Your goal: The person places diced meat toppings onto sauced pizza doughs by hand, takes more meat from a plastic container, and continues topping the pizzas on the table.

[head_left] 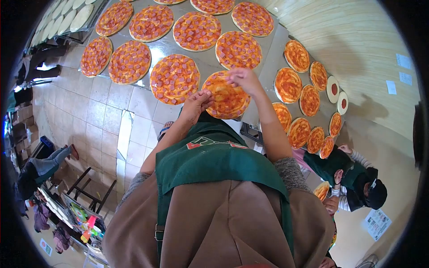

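Observation:
In front of me a pizza [225, 99] spread with sauce and cheese lies at the table's near edge, with a few ham cubes mostly along its rim. Over its left edge is my left hand [199, 106], fingers curled together in a pinch; what they hold, if anything, is hidden. My right hand [246, 82] hovers above the upper right part of the same pizza, slightly blurred, its fingers apart. Directly left sits a pizza covered in ham cubes [174, 79]. Another ham-topped pizza [238, 50] lies just beyond my right hand.
Several more ham-topped pizzas fill the metal table [154, 46]. To the right, a second table [269, 79] bears sauced pizzas and two bases with sauce only at their centres. A co-worker [353, 178] there holds a pizza [321, 190]. A stool [91, 190] stands on the tiled floor at left.

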